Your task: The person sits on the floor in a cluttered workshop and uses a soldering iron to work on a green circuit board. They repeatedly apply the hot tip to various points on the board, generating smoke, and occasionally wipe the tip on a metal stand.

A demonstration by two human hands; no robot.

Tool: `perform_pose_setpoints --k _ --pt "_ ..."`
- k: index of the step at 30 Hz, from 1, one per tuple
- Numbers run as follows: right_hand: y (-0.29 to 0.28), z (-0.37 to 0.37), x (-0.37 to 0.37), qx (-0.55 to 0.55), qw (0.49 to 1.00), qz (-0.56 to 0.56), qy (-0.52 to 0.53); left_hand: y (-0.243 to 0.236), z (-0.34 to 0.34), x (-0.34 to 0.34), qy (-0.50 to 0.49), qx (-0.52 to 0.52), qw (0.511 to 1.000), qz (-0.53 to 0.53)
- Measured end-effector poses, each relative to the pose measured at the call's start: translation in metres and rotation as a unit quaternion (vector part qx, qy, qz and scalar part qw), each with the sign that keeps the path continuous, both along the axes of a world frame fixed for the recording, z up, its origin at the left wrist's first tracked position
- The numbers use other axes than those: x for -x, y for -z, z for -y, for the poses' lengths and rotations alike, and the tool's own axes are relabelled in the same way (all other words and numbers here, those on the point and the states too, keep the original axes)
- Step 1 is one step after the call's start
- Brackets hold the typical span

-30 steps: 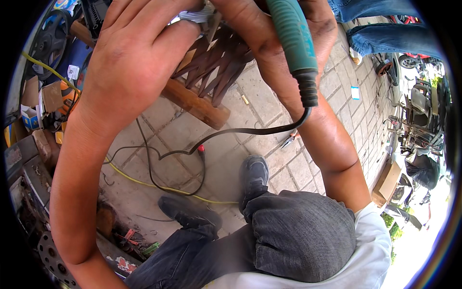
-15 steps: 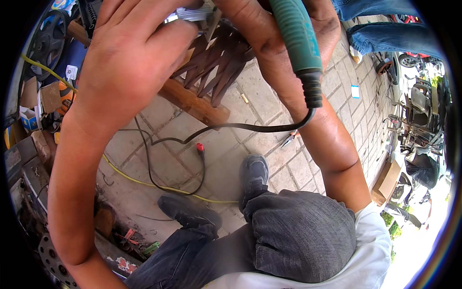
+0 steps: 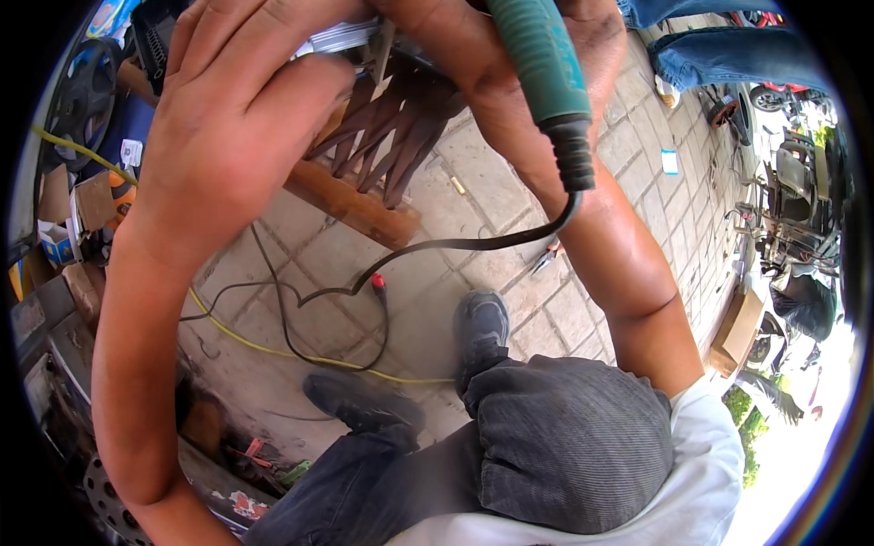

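My right hand (image 3: 510, 77) is wrapped round the green ribbed handle of a corded power tool (image 3: 543, 64). The tool's working end lies beyond the top edge. From the handle's black sleeve a black cable (image 3: 492, 241) curves down to the left. At the upper left my left hand (image 3: 232, 127) is closed, its fingers curled over a silvery, ribbed metal part (image 3: 339, 36); most of that part is hidden. Below and between both hands is a low wooden stool (image 3: 364, 209) with dark crossed straps (image 3: 391, 136).
Paving carries a yellow cable (image 3: 250, 338), a red-tipped plug (image 3: 379, 282) and pliers (image 3: 546, 257). Another person's jeans-clad leg (image 3: 728, 64) stands at the upper right. A cardboard box (image 3: 737, 329) is at the right, with scooters or bikes beyond. Boxes and metal parts crowd the left.
Both hands, with the power tool and the metal part, have shifted slightly left in the picture. The stool also appears further left and lower. The black cable's bend has moved down.
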State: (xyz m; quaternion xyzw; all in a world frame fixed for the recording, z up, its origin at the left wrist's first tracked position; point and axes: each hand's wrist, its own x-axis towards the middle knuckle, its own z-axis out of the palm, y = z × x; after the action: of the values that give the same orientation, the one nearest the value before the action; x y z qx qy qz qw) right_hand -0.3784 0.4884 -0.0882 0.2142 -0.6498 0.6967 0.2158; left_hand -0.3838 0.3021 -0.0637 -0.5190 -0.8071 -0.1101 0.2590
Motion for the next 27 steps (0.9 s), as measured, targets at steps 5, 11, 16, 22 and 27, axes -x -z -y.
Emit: perform_pose_setpoints --k 5,11,16,22,27 --pt "0.006 -0.007 0.003 0.004 1.0 -0.019 0.013 -0.003 -0.004 0.001 0.008 0.006 1.0 -0.002" --pt "0.009 -0.014 0.003 0.019 1.0 -0.002 0.008 -0.007 -0.013 0.002 0.015 0.031 0.999 -0.027" --pt "-0.001 -0.011 -0.005 0.012 1.0 0.019 0.009 -0.014 -0.015 -0.001 0.029 0.046 0.999 0.003" --pt "0.003 -0.008 -0.002 0.058 0.998 0.017 -0.006 -0.014 -0.015 -0.004 0.008 0.048 0.999 -0.022" --pt "0.003 -0.008 -0.007 0.054 0.997 0.057 0.021 -0.011 -0.012 -0.003 0.013 0.047 0.998 -0.046"
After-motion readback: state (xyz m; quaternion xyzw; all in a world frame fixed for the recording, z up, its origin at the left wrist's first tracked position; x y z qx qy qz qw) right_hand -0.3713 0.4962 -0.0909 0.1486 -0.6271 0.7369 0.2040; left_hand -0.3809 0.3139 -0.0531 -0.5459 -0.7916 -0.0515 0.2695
